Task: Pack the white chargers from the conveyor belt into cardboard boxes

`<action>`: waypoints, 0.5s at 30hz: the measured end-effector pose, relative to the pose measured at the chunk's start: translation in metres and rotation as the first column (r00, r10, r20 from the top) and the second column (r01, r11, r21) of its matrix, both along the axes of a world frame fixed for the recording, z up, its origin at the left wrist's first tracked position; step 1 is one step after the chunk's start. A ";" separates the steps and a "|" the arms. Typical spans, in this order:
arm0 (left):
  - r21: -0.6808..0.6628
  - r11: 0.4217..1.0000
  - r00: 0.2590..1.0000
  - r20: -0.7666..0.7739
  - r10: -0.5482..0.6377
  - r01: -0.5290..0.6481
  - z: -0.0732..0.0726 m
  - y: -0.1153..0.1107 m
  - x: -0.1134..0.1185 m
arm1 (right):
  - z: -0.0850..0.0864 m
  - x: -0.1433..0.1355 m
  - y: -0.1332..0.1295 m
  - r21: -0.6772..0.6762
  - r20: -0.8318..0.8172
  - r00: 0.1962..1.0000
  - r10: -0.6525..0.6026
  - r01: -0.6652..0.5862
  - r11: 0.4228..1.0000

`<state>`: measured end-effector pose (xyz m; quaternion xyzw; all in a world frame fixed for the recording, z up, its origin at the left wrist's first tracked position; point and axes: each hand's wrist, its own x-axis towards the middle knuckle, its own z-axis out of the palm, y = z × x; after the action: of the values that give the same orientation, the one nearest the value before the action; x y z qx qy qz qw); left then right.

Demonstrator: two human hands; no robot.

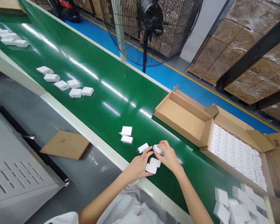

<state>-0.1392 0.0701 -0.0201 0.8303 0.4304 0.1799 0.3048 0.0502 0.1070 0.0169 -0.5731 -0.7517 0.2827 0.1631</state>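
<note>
My left hand (138, 165) is curled around two white power adapters (151, 168), which lie side by side between its thumb and fingers. My right hand (169, 157) pinches another white adapter (157, 149) just above them, over the green conveyor belt (107, 118). A loose adapter with metal prongs (143, 147) lies on the belt beside my left fingertips. Slightly farther up the belt, two more adapters (126, 131) rest close together, prongs facing left.
Several adapters (62, 85) lie along the belt to the left, more at its far end. On the right stand an open cardboard box (184, 112), another packed with white adapters (235, 152), and a blurred adapter pile (238, 205). A large fan (151, 28) stands behind the belt.
</note>
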 end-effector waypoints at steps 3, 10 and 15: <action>-0.053 0.997 0.995 0.088 -0.050 0.055 -0.002 0.007 0.001 | 0.019 -0.003 0.006 -0.201 0.039 0.980 0.198 -0.186 0.962; -0.144 0.988 0.996 0.064 -0.054 0.063 0.000 0.006 0.023 | 0.042 -0.011 0.024 -0.080 0.165 0.955 0.247 -0.237 0.968; -0.092 0.981 0.985 -0.003 -0.171 0.170 -0.003 -0.004 0.048 | 0.044 -0.046 0.019 -0.195 0.162 0.742 0.650 -0.622 0.758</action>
<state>-0.0908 0.0658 -0.0232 0.8503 0.3672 0.1286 0.3545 0.0047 0.1260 0.0608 -0.3185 -0.8955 0.3039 -0.0646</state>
